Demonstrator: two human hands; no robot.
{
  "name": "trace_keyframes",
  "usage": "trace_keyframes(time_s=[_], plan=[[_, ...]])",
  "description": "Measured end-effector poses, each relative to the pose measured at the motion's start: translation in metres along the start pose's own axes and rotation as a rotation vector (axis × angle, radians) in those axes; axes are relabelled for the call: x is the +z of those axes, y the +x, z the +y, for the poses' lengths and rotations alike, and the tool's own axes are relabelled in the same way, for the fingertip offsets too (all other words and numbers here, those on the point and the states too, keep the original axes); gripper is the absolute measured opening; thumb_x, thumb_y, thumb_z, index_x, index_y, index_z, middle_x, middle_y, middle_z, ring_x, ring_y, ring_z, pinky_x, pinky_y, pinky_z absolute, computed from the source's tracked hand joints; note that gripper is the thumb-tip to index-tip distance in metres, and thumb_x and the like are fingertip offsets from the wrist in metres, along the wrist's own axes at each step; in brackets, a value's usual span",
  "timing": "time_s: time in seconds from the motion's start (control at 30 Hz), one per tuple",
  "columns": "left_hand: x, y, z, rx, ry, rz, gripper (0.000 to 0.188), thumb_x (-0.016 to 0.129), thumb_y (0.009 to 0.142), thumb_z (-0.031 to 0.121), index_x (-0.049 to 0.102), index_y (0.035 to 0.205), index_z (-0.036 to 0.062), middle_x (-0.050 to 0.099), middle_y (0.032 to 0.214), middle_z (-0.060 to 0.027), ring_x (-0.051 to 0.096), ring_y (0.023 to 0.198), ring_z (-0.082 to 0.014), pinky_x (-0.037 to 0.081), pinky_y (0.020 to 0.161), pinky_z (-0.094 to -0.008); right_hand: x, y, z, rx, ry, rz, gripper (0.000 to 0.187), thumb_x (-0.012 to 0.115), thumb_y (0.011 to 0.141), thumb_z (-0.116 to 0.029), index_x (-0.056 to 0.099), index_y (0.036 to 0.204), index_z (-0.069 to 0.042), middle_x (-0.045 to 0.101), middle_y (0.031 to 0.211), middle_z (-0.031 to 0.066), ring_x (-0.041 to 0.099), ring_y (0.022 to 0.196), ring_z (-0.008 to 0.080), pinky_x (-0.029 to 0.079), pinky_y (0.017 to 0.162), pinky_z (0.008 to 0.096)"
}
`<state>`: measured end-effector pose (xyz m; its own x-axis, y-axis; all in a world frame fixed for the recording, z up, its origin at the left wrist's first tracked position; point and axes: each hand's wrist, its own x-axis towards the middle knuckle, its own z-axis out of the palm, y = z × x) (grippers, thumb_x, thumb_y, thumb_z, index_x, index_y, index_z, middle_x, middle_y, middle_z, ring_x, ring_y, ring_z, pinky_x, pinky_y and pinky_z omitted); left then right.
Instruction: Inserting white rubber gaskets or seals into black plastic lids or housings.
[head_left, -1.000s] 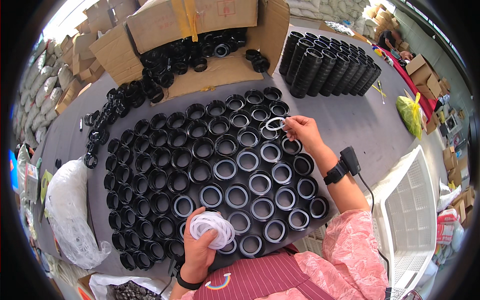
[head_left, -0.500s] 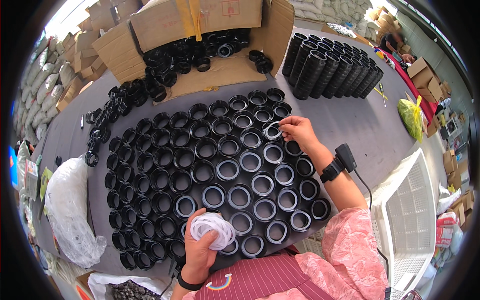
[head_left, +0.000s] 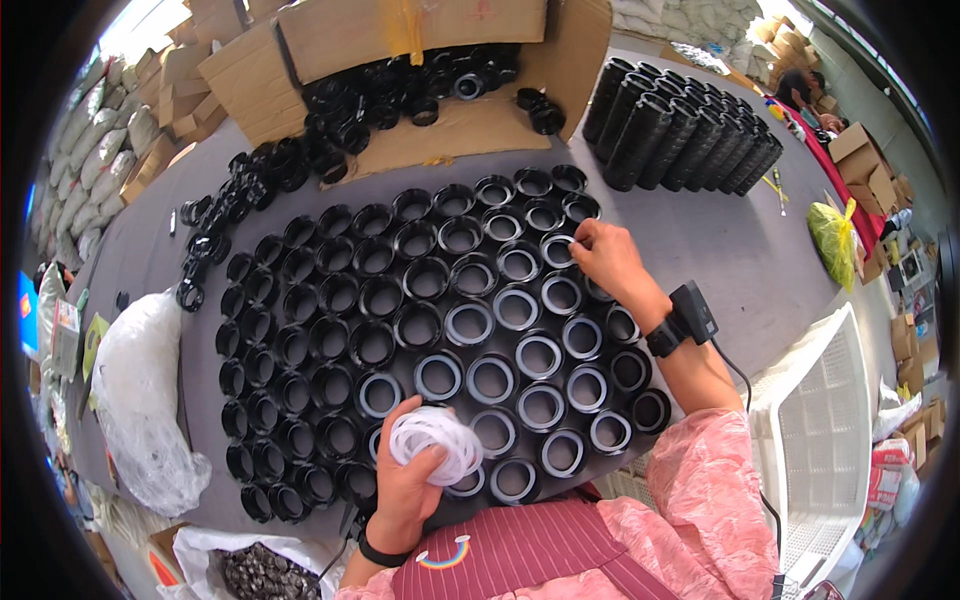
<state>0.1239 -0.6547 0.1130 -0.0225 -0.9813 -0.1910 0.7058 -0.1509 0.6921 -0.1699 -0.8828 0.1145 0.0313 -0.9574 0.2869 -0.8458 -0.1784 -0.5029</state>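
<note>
White rings [head_left: 436, 445] lie in a loose, overlapping bundle toward seven o'clock, gripped in the left hand [head_left: 405, 500], its thumb pressed across them and its fingers curled behind. Toward half past two, the right hand [head_left: 612, 260] has its thumb and fingers drawn together at the edge of one black ring [head_left: 545, 262], where a pale ring shows inside; whether the fingertips pinch that ring, I cannot tell.

Black rings [head_left: 397, 330] stand close together in rows across the grey table [head_left: 700, 235]. Several between four and six o'clock show a pale inner ring, while those toward nine o'clock look black throughout.

Just before twelve o'clock, an open carton [head_left: 470, 30] lies with more black rings inside, and a loose heap [head_left: 285, 165] spills from it toward ten. Black stacked columns [head_left: 655, 140] stand upright in a close block between one and two o'clock. A yellow-green bag [head_left: 830, 232] sits near three, a white crate [head_left: 815, 470] near four, and a clear plastic bag [head_left: 145, 410] between eight and nine. Near seven, below the table edge, a white sack [head_left: 197, 552] holds small dark pieces. Another person [head_left: 795, 90] is visible far off near two o'clock.
</note>
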Motion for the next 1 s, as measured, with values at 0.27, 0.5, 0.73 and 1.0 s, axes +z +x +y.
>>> trace_keyframes(time_s=[0.27, 0.5, 0.73, 1.0], plan=[[0.006, 0.007, -0.004, -0.007, -0.004, 0.027, 0.062, 0.06, 0.074, -0.009, 0.038, 0.13, 0.0066, 0.056, 0.117, -0.0182, 0.057, 0.105, -0.0266, 0.049, 0.09, -0.042, -0.026, -0.091, -0.119, -0.201, 0.544, -0.507, 0.018, 0.069, 0.077, -0.019, 0.062, 0.085, -0.005, 0.06, 0.077, 0.0097, 0.059, 0.066, 0.0212, 0.048, 0.06, 0.0307], [0.005, 0.0, -0.01, -0.023, -0.044, -0.055, 0.054, 0.066, 0.084, 0.015, 0.038, 0.13, 0.0051, 0.054, 0.116, -0.0094, 0.055, 0.106, -0.0205, 0.047, 0.091, -0.0347, -0.009, -0.139, -0.152, -0.656, 0.309, -0.253, 0.027, 0.072, 0.073, -0.018, 0.06, 0.094, -0.006, 0.055, 0.077, 0.0058, 0.055, 0.053, 0.0159, 0.045, 0.046, 0.0283], [0.003, -0.008, -0.015, -0.073, -0.003, -0.146, 0.067, 0.073, 0.079, 0.023, 0.036, 0.131, 0.0053, 0.05, 0.122, -0.009, 0.052, 0.113, -0.0212, 0.045, 0.096, -0.0364, 0.0, -0.146, -0.151, -0.399, 0.466, -0.466, 0.017, 0.065, 0.073, -0.018, 0.06, 0.084, -0.006, 0.054, 0.074, 0.0082, 0.06, 0.06, 0.0253, 0.049, 0.051, 0.0346], [0.009, -0.008, -0.01, -0.122, 0.165, -0.148, 0.074, 0.064, 0.07, -0.011, 0.035, 0.135, 0.0079, 0.051, 0.118, -0.0064, 0.053, 0.108, -0.0178, 0.046, 0.093, -0.0328, 0.001, -0.152, -0.154, -0.779, 0.173, -0.126, 0.017, 0.065, 0.066, -0.01, 0.059, 0.082, -0.006, 0.056, 0.073, 0.0069, 0.059, 0.057, 0.0234, 0.049, 0.051, 0.0323]])
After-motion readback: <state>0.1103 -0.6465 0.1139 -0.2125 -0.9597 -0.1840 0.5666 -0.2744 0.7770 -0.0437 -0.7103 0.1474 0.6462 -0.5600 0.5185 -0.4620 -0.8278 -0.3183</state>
